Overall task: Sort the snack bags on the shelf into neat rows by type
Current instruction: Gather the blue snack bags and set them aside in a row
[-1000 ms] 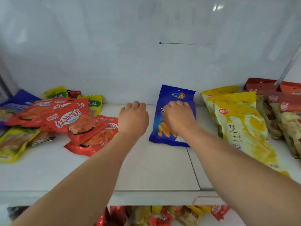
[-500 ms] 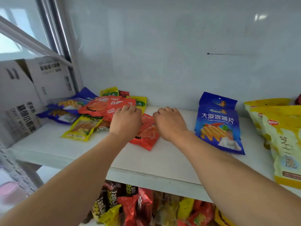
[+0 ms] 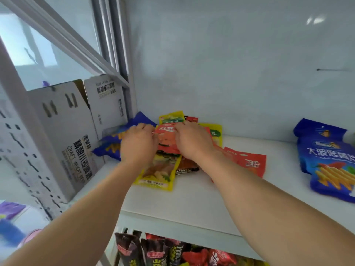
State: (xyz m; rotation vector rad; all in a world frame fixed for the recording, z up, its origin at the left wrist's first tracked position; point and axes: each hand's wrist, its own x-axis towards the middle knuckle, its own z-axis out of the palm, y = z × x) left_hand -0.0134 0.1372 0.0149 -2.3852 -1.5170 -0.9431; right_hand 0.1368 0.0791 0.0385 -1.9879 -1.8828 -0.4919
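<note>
A: Where are the snack bags?

B: They lie in a messy pile (image 3: 171, 150) at the back left of the white shelf (image 3: 192, 198). The shelf is smooth and flat.

A: What do the hands do?

B: Both hands are on the pile. The left hand (image 3: 137, 144) has its fingers curled at the left edge of a red bag (image 3: 166, 140). The right hand (image 3: 193, 140) has its fingers curled at the top right of the same bag. Each grip looks like a pinch on the red bag, one on each side.

A: What is the red bag like?

B: It is flat, shiny and crinkly, with a shape like a rectangle. It lies on top of the others.

A: What is under it?

B: A yellow bag (image 3: 160, 173) sticks out toward the front. A dark bag (image 3: 187, 167) lies just beside it. More yellow bags (image 3: 216, 133) peek out at the back. A blue bag (image 3: 113, 144) lies at the left, partly under the left hand. Another red bag (image 3: 247, 162) lies flat at the right, under the right arm.

A: Anything else?

B: A big, shiny blue bag (image 3: 326, 160) leans on the wall, well apart at the right. A grey cardboard box (image 3: 76, 131) with flaps up stands left of the shelf. Dark and red packs (image 3: 172, 252) stand in a row on the shelf below.
</note>
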